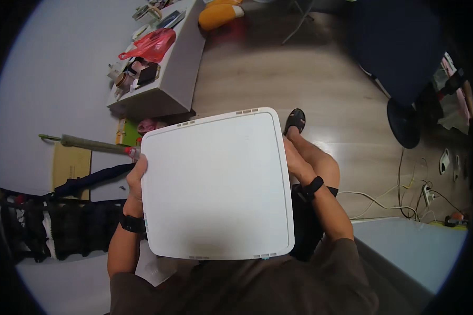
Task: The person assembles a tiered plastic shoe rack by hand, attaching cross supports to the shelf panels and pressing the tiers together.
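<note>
A white, squarish lid-like panel (pixel 218 178) with rounded corners and small slots along its rim is held flat in front of my torso. My left hand (pixel 136 178) grips its left edge, thumb side showing and fingers hidden beneath. On the opposite side, my right hand (pixel 296 159) holds the right edge, its fingertips out of sight behind the rim. What lies under the panel, if anything, is hidden. Both wrists wear black bands.
A white cabinet (pixel 181 84) at the far left bears a red plastic bag (pixel 151 45) and small items. Umbrellas (pixel 97 178) and a shoe rack (pixel 84 228) are at left. Cables (pixel 383 202) trail over the floor at right, near a dark draped chair (pixel 399 47).
</note>
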### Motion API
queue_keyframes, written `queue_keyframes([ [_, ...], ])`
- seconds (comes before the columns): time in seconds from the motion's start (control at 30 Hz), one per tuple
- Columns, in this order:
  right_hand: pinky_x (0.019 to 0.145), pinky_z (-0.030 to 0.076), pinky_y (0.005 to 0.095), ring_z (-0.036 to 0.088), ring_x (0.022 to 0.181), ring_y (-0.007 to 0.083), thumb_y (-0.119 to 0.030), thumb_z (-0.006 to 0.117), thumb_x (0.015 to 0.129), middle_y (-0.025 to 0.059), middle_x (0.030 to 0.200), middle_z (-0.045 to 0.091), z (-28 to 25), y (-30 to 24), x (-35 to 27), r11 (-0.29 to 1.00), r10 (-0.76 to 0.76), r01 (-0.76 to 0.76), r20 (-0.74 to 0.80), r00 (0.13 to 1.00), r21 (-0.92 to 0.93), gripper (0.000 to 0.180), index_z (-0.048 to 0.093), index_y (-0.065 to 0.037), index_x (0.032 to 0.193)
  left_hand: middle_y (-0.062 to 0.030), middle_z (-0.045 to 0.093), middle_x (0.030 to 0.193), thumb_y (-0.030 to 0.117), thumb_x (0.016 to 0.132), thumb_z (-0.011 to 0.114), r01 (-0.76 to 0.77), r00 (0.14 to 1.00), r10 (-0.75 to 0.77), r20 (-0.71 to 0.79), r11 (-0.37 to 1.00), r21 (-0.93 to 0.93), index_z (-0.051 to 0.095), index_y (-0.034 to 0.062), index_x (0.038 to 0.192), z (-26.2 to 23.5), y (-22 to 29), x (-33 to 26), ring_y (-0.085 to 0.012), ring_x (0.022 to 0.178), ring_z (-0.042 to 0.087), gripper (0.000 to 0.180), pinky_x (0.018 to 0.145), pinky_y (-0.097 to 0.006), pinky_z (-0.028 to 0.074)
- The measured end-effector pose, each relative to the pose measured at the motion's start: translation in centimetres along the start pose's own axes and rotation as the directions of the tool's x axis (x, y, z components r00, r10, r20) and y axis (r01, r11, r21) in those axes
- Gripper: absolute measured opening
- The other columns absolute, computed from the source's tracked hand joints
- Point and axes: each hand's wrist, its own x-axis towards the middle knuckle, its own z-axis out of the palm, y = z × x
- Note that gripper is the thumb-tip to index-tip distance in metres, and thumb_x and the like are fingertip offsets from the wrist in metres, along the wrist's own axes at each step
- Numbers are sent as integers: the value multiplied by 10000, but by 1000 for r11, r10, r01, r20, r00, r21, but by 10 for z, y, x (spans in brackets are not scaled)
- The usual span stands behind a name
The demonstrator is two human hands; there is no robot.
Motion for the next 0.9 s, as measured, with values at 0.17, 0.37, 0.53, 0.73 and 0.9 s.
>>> queue_keyframes([
  [0.17,919,440,307,570,1047,172,-66,656,787,90,1077,626,32,26,-2,769,237,-331,237,942,547,381,588,-9,1157,-178,604,1161,386,969,392,70,998,-69,-13,995,75,458,-52,1305,-15,3,0,-243,1004,617,556,879,-330,507],
  [0.37,781,486,235,595,854,92,71,597,773,45,978,633,35,7,-21,491,537,-346,35,843,799,291,585,16,1058,-155,625,1109,331,927,456,88,988,-117,101,963,255,488,-53,1265,-20,14,17,-208,957,628,513,841,-310,508],
  [0.53,749,493,239,593,825,103,43,596,799,65,950,624,29,-4,-40,537,547,-160,-197,814,828,270,560,28,1066,-121,634,1074,302,887,506,13,974,-120,193,879,477,515,-52,1223,11,35,55,-160,920,624,488,803,-257,495],
  [0.73,748,477,234,570,827,104,-36,640,810,52,933,591,41,-3,-79,756,514,-108,-483,709,646,281,536,20,1065,-92,593,1136,285,830,626,-101,866,-192,462,837,537,437,-17,1319,38,57,109,-143,1014,575,605,895,-268,451],
  [0.9,705,459,235,554,829,101,-40,668,809,43,913,563,45,-37,-110,836,499,-247,-492,713,489,248,492,-5,981,-58,580,1153,381,770,726,-198,781,-318,537,690,696,439,43,1338,73,74,110,-131,1044,554,720,931,-271,426],
])
